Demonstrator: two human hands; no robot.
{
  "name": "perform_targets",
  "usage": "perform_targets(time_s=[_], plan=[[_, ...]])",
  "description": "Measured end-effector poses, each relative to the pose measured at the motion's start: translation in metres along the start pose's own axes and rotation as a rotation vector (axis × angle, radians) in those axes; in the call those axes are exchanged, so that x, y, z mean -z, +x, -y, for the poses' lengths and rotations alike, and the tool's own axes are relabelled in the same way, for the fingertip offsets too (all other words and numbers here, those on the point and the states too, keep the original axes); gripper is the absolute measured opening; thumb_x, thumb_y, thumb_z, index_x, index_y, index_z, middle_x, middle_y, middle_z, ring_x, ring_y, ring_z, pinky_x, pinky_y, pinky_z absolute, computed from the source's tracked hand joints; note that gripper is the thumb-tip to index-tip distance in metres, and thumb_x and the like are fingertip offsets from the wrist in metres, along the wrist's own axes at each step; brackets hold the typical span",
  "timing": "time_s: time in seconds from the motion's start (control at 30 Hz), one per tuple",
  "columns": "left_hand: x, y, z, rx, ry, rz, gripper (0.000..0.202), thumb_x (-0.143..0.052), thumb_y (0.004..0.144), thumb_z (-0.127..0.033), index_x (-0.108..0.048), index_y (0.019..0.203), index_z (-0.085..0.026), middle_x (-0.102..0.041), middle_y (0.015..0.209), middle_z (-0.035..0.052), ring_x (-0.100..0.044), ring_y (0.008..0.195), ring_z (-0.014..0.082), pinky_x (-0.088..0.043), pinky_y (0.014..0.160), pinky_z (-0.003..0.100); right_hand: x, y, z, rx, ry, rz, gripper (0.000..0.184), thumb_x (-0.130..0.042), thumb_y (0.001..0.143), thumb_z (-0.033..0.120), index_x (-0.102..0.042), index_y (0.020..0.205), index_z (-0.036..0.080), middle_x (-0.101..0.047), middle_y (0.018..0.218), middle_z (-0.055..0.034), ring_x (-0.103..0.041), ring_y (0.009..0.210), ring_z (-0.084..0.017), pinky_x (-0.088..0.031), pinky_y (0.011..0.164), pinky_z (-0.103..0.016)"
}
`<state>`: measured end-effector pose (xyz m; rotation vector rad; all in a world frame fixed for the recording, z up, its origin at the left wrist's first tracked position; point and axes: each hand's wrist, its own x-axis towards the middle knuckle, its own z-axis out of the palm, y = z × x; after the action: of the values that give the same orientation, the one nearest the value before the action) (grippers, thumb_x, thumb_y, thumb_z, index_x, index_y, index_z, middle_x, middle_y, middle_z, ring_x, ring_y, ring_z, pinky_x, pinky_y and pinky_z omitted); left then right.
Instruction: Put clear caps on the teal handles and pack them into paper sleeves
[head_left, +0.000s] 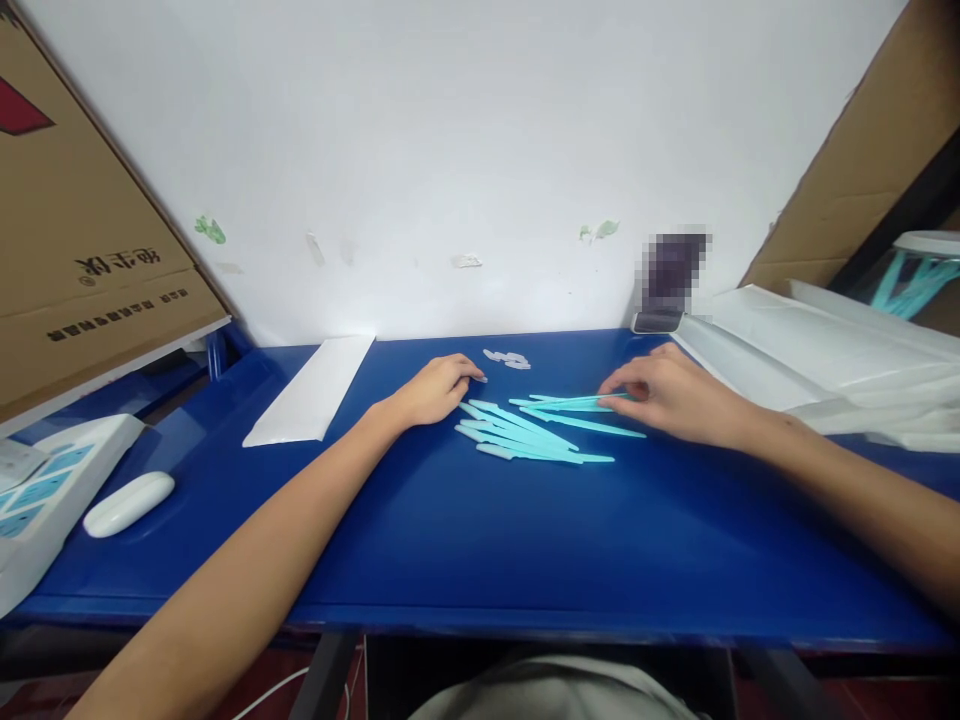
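Note:
Several slim turquoise eyebrow razors (536, 440) lie fanned out on the blue table, some with whitish covers at their left ends. Right of this fan are a few more razors (589, 425). My right hand (667, 390) pinches one razor (585, 399) by its right end, just over the others. My left hand (439, 388) is closed, thumb and forefinger together around a small translucent cover (481, 379), left of the razors. Beyond it, several loose translucent covers (510, 358) lie in a small group.
A white strip (311, 390) lies at the left, near a white mouse-shaped case (129, 504) and a power strip (67, 490). White bags (832, 340) cover the right side. A phone (671, 275) leans on the wall. Cardboard (105, 200) stands at left.

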<state>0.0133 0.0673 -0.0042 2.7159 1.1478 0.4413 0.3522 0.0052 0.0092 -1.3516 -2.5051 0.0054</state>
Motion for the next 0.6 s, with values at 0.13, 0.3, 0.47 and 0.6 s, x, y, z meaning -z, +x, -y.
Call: perform_targets(time_s=[0.13,0.3,0.47,0.6], plan=[[0.004,-0.004,0.018,0.041,0.035,-0.042,0.034,-0.045,0.095,-0.021,-0.075,0.109,-0.017,-0.071,0.112,0.0102,-0.067,0.1,0.0238,-0.051,0.094,0.037,-0.004,-0.002,0.004,-0.059,0.096,-0.067,0.047,-0.05,0.092,0.058,-0.078,0.089,0.019,-0.058,0.054,-0.0006,-0.05,0.051,-0.016,-0.037,0.062,-0.033],[0.003,-0.006,0.028,0.08,0.117,-0.049,0.031,-0.046,0.097,-0.026,-0.075,0.107,-0.017,-0.072,0.104,0.0108,-0.067,0.093,0.0252,-0.051,0.085,0.036,-0.002,-0.004,0.01,-0.079,0.133,-0.151,0.048,-0.05,0.093,0.06,-0.076,0.092,0.02,-0.054,0.059,-0.0013,-0.046,0.051,-0.015,-0.036,0.055,-0.031],[0.0,-0.006,0.024,0.02,0.237,-0.038,0.032,-0.04,0.098,-0.024,-0.07,0.102,-0.014,-0.069,0.1,0.0124,-0.065,0.094,0.0265,-0.049,0.082,0.037,-0.003,-0.002,0.011,0.013,0.093,-0.255,0.04,-0.046,0.097,0.053,-0.07,0.095,0.021,-0.063,0.103,-0.0111,-0.061,0.083,-0.022,-0.045,0.073,-0.035],[0.0,-0.008,0.01,-0.016,0.215,-0.112,0.024,-0.045,0.097,-0.024,-0.066,0.101,-0.014,-0.068,0.1,0.0114,-0.063,0.093,0.0251,-0.048,0.08,0.036,-0.002,-0.003,0.015,-0.102,0.194,-0.233,0.037,-0.039,0.1,0.052,-0.061,0.099,0.021,-0.061,0.074,-0.0029,-0.055,0.065,-0.019,-0.041,0.063,-0.033]])
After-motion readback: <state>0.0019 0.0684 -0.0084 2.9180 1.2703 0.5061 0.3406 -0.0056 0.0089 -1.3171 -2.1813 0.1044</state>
